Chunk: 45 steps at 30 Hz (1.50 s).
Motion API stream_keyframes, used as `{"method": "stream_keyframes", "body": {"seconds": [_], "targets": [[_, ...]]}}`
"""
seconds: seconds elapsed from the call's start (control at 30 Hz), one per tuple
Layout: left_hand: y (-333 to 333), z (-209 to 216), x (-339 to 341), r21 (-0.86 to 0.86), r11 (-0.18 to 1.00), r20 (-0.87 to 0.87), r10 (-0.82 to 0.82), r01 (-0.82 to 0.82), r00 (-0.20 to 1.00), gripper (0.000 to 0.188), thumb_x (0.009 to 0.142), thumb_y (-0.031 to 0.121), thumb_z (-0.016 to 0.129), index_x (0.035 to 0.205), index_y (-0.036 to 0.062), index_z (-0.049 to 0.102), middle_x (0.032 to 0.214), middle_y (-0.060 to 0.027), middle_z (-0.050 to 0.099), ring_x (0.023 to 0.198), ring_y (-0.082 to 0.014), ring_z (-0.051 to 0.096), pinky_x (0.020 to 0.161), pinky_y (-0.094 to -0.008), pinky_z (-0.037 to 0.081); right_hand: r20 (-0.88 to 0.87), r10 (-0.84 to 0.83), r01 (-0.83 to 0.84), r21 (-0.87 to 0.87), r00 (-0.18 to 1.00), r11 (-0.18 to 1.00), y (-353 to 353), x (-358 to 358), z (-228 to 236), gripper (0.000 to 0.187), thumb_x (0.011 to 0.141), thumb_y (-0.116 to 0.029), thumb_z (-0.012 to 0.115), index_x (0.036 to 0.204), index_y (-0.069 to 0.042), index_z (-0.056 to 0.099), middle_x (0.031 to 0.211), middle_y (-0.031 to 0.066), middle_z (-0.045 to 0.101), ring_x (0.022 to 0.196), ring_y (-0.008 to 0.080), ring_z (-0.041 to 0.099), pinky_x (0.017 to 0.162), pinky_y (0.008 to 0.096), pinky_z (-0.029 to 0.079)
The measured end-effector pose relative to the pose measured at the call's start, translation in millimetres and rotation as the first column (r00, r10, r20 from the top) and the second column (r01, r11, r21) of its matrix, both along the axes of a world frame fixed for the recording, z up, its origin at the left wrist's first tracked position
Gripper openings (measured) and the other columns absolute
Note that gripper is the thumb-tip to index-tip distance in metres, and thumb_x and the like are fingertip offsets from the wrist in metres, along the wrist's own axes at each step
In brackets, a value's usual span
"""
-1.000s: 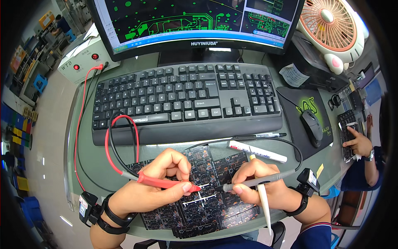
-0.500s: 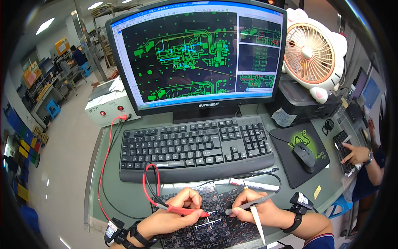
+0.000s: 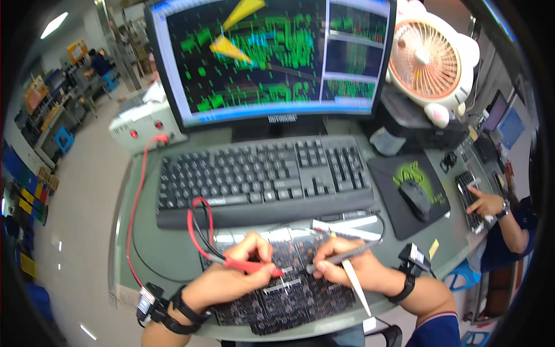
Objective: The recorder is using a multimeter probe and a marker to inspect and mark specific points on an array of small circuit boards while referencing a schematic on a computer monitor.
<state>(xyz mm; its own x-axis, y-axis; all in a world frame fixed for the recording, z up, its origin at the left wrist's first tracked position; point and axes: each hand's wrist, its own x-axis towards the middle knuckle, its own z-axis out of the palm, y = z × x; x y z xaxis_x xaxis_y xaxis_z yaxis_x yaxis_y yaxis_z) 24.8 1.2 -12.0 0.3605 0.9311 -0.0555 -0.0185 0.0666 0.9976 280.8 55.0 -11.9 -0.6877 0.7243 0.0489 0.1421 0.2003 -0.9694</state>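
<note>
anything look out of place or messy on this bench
Nothing stands out. The left hand holds a red probe and the right hand a dark probe, both tips on the black circuit board. The keyboard sits roughly square to the desk.

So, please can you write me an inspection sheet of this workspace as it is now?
Surface: grey-green desk, crowded.
Job's things: dark circuit board under both hands; red probe and black probe, tips on the board.
Clutter: keyboard, mouse on its mat, white pens, fan.
Grippers: left hand grips the red probe; right hand grips the black probe and a white pen.
Cables: red lead runs to a grey box.
Surroundings: monitor; another person's hand on a second keyboard.
</note>
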Motion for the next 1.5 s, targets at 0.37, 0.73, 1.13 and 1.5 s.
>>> {"method": "stream_keyframes", "body": {"seconds": [0.37,0.73,1.13,1.5], "targets": [[4.0,5.1,5.1,-0.185,0.982,0.059,0.042,-0.031,0.997,0.021,0.086,-0.002,0.055,0.094,0.0068,0.038,0.093,-0.0012,0.044,0.083,-0.0055,0.052,0.074,-0.0251,0.048,-0.055,-0.020,0.022,0.030,0.998,0.999,0.9,-1.6,-5.6,0.012,0.085,-0.011,0.070,0.086,-0.003,0.060,0.079,0.0032,0.062,0.070,0.0097,0.058,0.060,0.0261,0.046],[-0.7,4.6,4.0,-0.159,0.986,0.055,0.056,-0.047,0.997,0.021,0.087,-0.001,0.056,0.094,0.0065,0.037,0.092,-0.0011,0.044,0.082,-0.0059,0.051,0.074,-0.0245,0.048,-0.065,0.003,0.004,0.103,0.998,0.995,-1.3,1.4,-6.7,0.018,0.082,-0.013,0.074,0.081,-0.004,0.058,0.070,0.0017,0.061,0.060,0.0075,0.056,0.053,0.0238,0.043],[-1.1,6.8,5.2,-0.151,0.987,0.057,0.066,-0.057,0.996,0.021,0.087,-0.002,0.055,0.093,0.0060,0.037,0.091,-0.0011,0.044,0.082,-0.0058,0.051,0.078,-0.0263,0.049,-0.048,0.006,0.000,0.126,0.999,0.992,-1.3,-1.0,-4.2,0.017,0.082,-0.011,0.074,0.082,-0.005,0.058,0.071,0.0016,0.062,0.060,0.0081,0.056,0.054,0.0239,0.044],[-1.1,7.1,5.4,-0.149,0.988,0.076,0.058,-0.047,0.995,0.021,0.087,-0.003,0.055,0.093,0.0060,0.037,0.091,-0.0014,0.043,0.081,-0.0054,0.049,0.078,-0.0261,0.049,-0.058,0.004,0.005,0.147,0.998,0.989,-1.4,-1.9,-4.9,0.016,0.082,-0.012,0.073,0.082,-0.005,0.059,0.071,0.0017,0.063,0.061,0.0090,0.057,0.054,0.0240,0.045]]}}
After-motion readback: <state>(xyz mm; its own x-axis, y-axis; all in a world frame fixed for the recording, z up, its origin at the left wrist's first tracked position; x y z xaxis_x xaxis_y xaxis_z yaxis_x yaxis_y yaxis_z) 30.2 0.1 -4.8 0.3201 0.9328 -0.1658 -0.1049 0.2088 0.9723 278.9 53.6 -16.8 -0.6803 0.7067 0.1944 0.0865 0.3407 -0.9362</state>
